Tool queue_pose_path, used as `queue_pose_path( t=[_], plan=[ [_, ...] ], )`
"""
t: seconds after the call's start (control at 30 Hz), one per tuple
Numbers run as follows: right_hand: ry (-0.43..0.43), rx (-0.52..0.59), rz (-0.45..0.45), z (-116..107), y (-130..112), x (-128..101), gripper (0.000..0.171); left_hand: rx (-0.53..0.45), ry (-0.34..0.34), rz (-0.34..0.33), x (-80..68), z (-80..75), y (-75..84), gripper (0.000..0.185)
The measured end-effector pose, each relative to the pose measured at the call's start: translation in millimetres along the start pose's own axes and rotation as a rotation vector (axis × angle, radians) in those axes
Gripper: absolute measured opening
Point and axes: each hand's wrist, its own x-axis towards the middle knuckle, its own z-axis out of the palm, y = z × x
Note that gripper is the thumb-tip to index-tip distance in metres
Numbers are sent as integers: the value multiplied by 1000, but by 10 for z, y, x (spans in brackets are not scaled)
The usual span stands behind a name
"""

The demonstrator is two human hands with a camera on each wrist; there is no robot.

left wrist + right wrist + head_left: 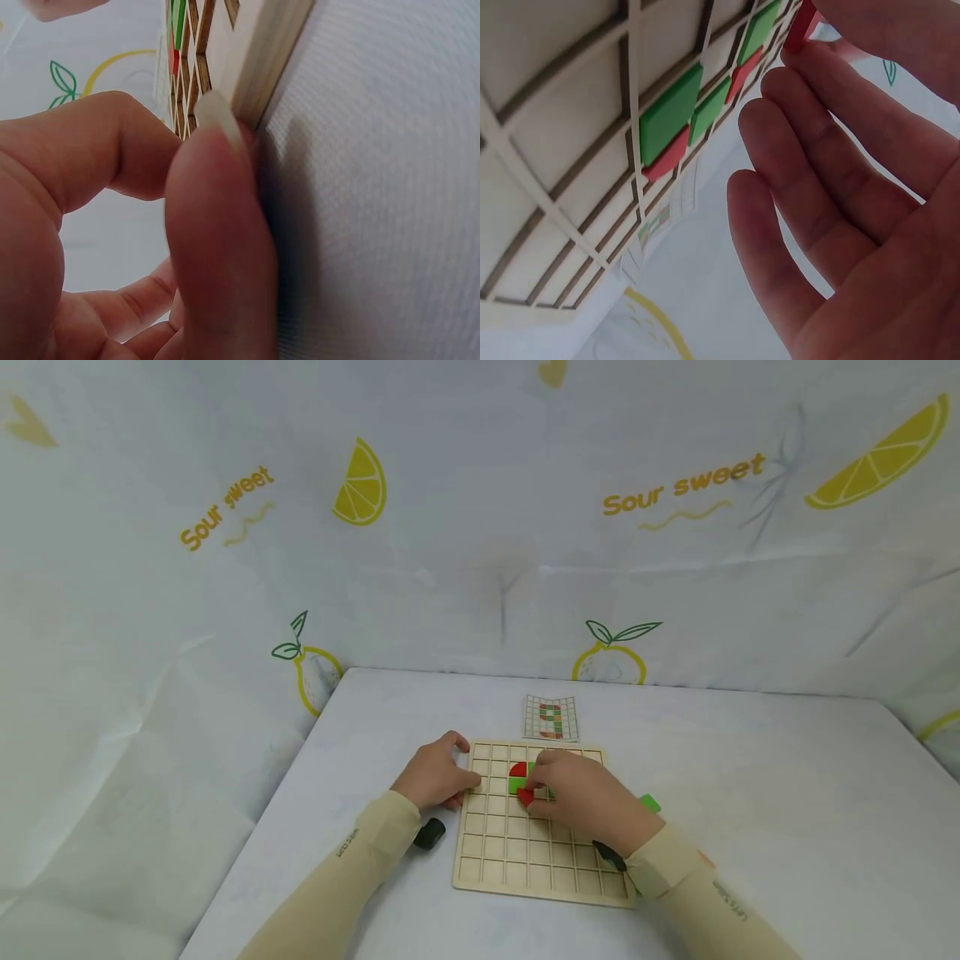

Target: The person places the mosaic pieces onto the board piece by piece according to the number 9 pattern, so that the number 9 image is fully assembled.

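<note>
A square wooden grid board (517,852) lies on the white table, bearing a red quarter-round tile (519,769) and a green square tile (517,785) among others, some partly covered by my right hand (588,789). Thumb and forefinger of that hand pinch another red quarter-round tile (801,26) just below the green one, over the grid. Its remaining fingers extend loosely in the right wrist view. At the board's left edge, my left hand (435,774) holds the rim, thumb (221,217) against the side and bent forefinger (142,142) at the top.
Behind the board lies a pattern card (532,720) printed with red, green and orange shapes on a grid. A loose green piece (649,802) shows past my right wrist, and an orange one (706,859) peeks from by the sleeve. A printed white cloth (450,568) hangs behind the table.
</note>
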Motion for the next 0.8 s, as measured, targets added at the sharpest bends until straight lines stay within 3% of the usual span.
queue_pose_path(
  t=[0.8],
  plan=[
    [32,-111,-97,125,-69,44,12,-4,4,9,12,6,-10,51]
  ],
)
